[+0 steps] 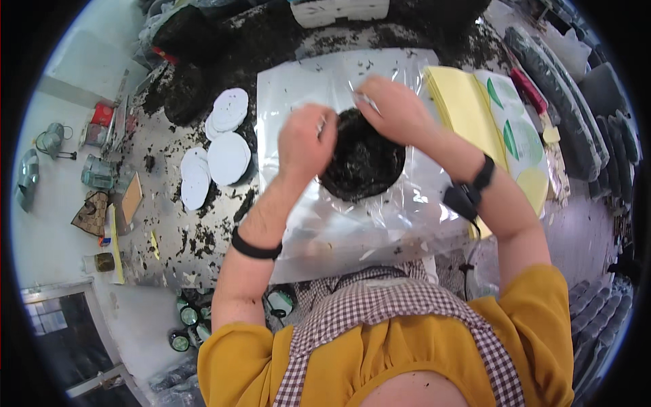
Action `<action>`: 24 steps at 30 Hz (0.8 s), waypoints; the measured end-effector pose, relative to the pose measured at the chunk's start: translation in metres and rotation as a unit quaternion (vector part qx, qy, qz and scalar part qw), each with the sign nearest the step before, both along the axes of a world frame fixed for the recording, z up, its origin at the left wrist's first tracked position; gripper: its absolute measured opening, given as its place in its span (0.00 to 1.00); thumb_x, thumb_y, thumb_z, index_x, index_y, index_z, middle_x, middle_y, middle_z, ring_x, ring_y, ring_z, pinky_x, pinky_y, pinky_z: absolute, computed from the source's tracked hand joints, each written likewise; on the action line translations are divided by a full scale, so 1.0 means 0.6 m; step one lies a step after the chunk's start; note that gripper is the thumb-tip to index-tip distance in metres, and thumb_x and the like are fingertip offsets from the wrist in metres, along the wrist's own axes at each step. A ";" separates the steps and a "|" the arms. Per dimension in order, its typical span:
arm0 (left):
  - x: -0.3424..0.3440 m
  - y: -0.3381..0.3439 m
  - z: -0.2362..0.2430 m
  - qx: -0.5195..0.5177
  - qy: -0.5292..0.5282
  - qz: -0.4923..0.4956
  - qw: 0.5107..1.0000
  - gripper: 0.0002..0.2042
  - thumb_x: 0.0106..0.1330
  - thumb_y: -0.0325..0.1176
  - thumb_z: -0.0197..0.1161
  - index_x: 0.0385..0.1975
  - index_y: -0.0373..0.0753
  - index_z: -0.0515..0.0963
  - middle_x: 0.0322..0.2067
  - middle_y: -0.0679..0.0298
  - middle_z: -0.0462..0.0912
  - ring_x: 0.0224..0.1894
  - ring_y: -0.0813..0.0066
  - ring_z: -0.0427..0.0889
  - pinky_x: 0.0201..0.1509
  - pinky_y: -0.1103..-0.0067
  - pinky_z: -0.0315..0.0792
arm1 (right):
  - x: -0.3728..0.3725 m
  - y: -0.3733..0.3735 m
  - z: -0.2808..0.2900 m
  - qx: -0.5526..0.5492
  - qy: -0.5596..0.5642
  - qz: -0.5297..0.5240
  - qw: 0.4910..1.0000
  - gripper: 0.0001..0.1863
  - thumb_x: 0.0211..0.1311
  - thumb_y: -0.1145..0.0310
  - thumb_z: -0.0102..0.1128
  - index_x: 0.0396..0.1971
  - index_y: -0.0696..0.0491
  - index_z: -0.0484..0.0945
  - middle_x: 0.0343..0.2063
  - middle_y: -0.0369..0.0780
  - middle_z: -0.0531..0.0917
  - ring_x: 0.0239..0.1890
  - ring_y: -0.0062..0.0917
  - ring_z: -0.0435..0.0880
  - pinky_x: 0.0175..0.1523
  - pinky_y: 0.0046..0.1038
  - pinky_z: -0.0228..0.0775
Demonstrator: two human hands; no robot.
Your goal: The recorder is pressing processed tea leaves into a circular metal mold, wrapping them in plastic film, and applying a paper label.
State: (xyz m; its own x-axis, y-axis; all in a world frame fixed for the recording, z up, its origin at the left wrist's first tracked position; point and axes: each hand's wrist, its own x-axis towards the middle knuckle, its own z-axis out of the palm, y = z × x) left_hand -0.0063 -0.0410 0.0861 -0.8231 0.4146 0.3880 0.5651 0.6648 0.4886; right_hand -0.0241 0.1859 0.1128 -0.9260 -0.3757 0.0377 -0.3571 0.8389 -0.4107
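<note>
A dark, glossy round cake of what looks like pressed leafy material [363, 163] lies on clear plastic sheeting [305, 237] in front of me. My left hand [306, 139] is at its upper left edge, with the fingers curled closed. At the cake's far right edge is my right hand [393, 112], its fingers bent inward in a pinch. Shiny bits that may be clear film show beside the fingertips of both hands. What the fingers hold is too small and too hidden to name.
Several white paper discs [229, 158] lie left among dark crumbs on the metal table [163, 230]. Yellow paper sheets [454, 102] and a green-and-white printed sheet [519, 129] lie right. Heaps of dark material [193, 34] and a white box [339, 11] are at the far side.
</note>
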 end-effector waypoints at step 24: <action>0.025 0.063 -0.089 -0.264 -0.026 -0.131 0.955 0.34 0.69 0.69 0.56 0.67 0.54 0.78 0.79 0.52 0.56 0.79 0.49 0.53 0.80 0.55 0.51 | 0.169 0.242 -0.034 -0.495 -0.260 -0.111 0.822 0.11 0.70 0.69 0.62 0.47 0.60 0.84 0.36 0.36 0.86 0.29 0.15 0.81 0.34 0.19 0.75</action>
State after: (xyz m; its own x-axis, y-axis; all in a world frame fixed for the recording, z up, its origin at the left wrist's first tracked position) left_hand 0.0088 -0.0035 0.0324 -0.6763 0.7361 0.0285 0.7303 0.6649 0.1569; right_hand 0.0771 0.3312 0.0923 -0.9552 -0.2193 -0.1987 0.1985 0.0233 -0.9798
